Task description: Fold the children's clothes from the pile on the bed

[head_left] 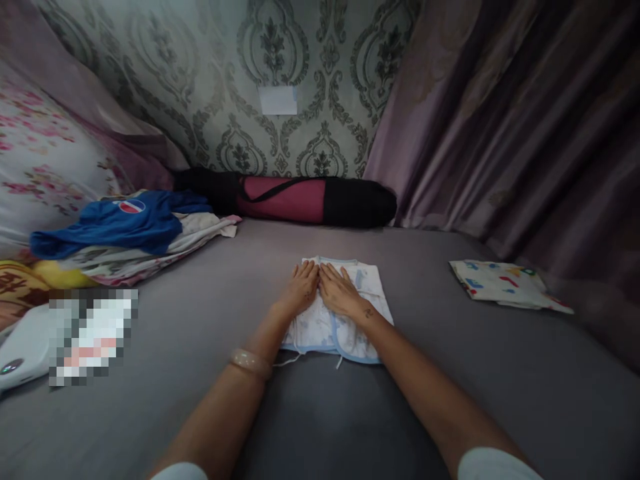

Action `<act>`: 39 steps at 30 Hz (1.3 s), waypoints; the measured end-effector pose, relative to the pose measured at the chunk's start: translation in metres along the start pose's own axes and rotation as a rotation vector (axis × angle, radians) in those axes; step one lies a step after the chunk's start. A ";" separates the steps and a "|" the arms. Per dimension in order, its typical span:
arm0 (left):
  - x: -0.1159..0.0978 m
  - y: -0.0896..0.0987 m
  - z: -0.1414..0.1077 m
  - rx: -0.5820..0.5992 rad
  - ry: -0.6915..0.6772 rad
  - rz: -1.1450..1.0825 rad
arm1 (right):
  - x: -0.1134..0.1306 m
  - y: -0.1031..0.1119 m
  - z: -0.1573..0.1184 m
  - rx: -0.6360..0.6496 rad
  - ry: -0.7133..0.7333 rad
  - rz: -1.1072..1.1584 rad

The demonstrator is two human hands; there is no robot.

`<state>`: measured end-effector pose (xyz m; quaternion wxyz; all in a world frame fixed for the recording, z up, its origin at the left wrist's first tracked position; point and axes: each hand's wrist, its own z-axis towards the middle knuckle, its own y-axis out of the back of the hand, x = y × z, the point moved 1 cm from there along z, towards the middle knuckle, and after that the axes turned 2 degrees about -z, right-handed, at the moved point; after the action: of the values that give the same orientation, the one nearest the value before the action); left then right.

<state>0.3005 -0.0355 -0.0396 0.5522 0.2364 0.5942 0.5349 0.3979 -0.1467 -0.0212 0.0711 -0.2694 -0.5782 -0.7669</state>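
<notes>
A small white garment (373, 303) with a pale print and light blue edging lies spread on the grey sheet in front of me. Thin white ties trail from its near edge. My left hand (303, 287) rests flat on its upper left part, fingers stretched out and pointing away from me. Beside it, my right hand (337, 287) presses flat on the upper middle, its fingertips close to those of the left. Neither hand grips the cloth. Both palms and wrists cover part of the garment's middle.
Grey bedding (210, 293) surrounds the garment. A folded printed cloth (505, 283) lies to the right. At left are a blue shirt (125, 220) on piled clothes, a floral pillow (45, 160) and a white device (30, 343). A black and red long bag (285, 200) lies along the wall.
</notes>
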 end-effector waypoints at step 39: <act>0.021 0.007 -0.001 -0.016 0.115 -0.328 | -0.066 0.055 -0.072 -0.109 -0.186 0.061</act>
<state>0.2913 -0.0156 -0.0416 0.5992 0.1009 0.6510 0.4550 0.4529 -0.2440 -0.0210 0.0259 -0.3602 -0.5313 -0.7664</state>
